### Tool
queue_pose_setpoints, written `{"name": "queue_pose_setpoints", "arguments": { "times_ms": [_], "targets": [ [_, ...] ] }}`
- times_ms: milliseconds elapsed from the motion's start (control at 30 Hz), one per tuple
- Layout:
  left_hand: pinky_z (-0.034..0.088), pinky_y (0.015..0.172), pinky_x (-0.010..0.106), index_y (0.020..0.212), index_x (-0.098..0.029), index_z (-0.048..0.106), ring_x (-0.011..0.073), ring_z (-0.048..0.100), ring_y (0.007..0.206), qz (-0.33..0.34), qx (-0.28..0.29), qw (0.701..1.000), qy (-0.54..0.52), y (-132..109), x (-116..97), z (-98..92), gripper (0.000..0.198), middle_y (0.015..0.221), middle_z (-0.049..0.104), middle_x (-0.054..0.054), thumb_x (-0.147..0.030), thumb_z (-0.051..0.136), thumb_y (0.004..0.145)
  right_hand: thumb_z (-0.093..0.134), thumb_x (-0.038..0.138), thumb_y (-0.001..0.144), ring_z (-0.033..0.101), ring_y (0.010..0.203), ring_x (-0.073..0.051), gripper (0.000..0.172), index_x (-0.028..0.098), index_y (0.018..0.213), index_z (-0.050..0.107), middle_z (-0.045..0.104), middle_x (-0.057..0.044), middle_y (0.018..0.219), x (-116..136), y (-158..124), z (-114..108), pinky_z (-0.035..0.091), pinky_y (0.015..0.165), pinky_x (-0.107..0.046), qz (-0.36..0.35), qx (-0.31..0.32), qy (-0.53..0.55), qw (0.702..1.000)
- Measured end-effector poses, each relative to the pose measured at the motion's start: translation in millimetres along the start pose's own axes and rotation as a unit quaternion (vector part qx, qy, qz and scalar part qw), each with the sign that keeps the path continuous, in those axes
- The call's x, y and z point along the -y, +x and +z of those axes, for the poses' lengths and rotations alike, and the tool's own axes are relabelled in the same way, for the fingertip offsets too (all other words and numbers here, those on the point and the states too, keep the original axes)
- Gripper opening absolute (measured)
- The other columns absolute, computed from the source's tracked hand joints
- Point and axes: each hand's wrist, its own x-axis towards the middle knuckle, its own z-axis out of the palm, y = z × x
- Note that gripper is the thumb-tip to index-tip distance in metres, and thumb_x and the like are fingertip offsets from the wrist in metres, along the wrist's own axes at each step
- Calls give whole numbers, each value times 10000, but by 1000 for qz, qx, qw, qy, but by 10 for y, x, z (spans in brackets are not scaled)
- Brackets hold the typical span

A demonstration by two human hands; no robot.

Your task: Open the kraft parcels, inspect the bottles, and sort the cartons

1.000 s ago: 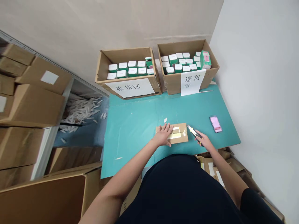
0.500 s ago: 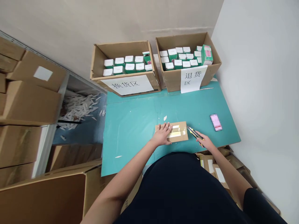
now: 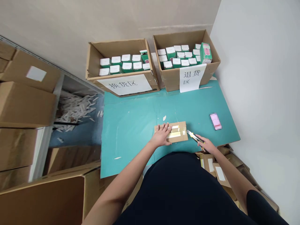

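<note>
My left hand (image 3: 161,134) lies flat on the left end of a small cardboard parcel (image 3: 178,132), fingers spread. Strips of shiny yellowish tape (image 3: 177,133) cross the parcel's top. My right hand (image 3: 203,142) grips a yellow-and-black utility knife (image 3: 193,137) just off the parcel's right side. The knife's blade tip reaches the parcel's right edge. Beyond that hand lies a flat pink item (image 3: 215,121), blurred out, on the teal mat (image 3: 131,137), and neither hand touches it.
Two open cartons (image 3: 122,86) (image 3: 171,79) of white-and-green boxes with paper signs stand at the mat's far edge. Stacked cartons on shelving (image 3: 25,106) and white scraps (image 3: 75,109) lie left. Flattened parcels (image 3: 211,164) lie below the mat's right edge.
The knife has swung from a steep angle to a flatter one, its tip lower along the parcel's right edge. The view has drifted slightly, and my left hand stays on the parcel.
</note>
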Motion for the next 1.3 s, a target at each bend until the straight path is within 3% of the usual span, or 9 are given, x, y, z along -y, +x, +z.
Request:
{"name": "queue_pose_setpoints", "arguments": {
  "times_ms": [733, 800, 867, 933, 1000, 1067, 1167, 1300],
  "targets": [
    [-12, 1231, 632, 1574, -233, 358, 462, 173, 1549, -4, -23, 999, -26, 10, 27, 33, 1110, 1684, 240, 205, -524, 847, 621, 701, 433, 773, 517, 472, -99, 757, 226, 1482, 534, 663, 32, 719, -379, -185, 155, 399, 410, -212, -5, 3, 56, 998],
    [2, 1232, 628, 1574, -227, 363, 463, 180, 1546, -6, -21, 1000, -17, 30, 34, 10, 1107, 1679, 248, 211, -559, 839, 632, 725, 469, 769, 535, 478, -111, 766, 222, 1469, 533, 678, 20, 734, -423, -204, 212, 421, 409, -224, -13, -21, 96, 995],
    [29, 1231, 624, 1582, -222, 354, 460, 190, 1543, -6, -11, 1000, 2, 48, 37, -18, 1111, 1677, 250, 216, -614, 817, 651, 738, 522, 771, 591, 521, -129, 757, 235, 1440, 529, 690, 12, 777, -429, -174, 316, 479, 437, -240, -34, -91, 185, 978],
    [51, 1228, 625, 1599, -223, 317, 452, 191, 1544, -10, 4, 999, 31, 53, 31, -48, 1117, 1682, 239, 212, -678, 772, 685, 769, 565, 751, 677, 630, -162, 672, 232, 1305, 584, 704, -1, 814, -382, -84, 456, 569, 538, -275, -56, -162, 290, 942],
    [66, 1223, 626, 1616, -222, 271, 446, 183, 1546, -28, 14, 998, 62, 45, 17, -79, 1126, 1690, 220, 206, -725, 725, 717, 816, 584, 711, 740, 767, -209, 575, 221, 1108, 612, 729, -28, 837, -290, 49, 608, 628, 675, -333, -60, -185, 378, 905],
    [89, 1223, 616, 1624, -214, 240, 438, 191, 1543, -57, 9, 995, 81, 30, 4, -114, 1123, 1687, 227, 208, -738, 697, 741, 853, 581, 679, 763, 867, -253, 546, 224, 987, 578, 752, -56, 858, -179, 197, 742, 642, 761, -389, -52, -170, 436, 882],
    [179, 1209, 571, 1615, -191, 255, 420, 287, 1500, -96, -15, 992, 82, -2, 1, -168, 1069, 1634, 335, 218, -705, 681, 780, 868, 569, 678, 765, 929, -272, 545, 239, 964, 541, 761, -57, 871, -25, 401, 862, 641, 799, -426, -54, -164, 460, 871],
    [350, 1113, 488, 1577, -192, 331, 390, 446, 1376, -131, -41, 990, 39, -75, 4, -189, 919, 1529, 469, 199, -665, 628, 847, 802, 586, 742, 741, 992, -234, 509, 250, 1024, 544, 748, -39, 978, 167, 677, 862, 626, 804, -387, -101, -197, 427, 877]
  ]
}}
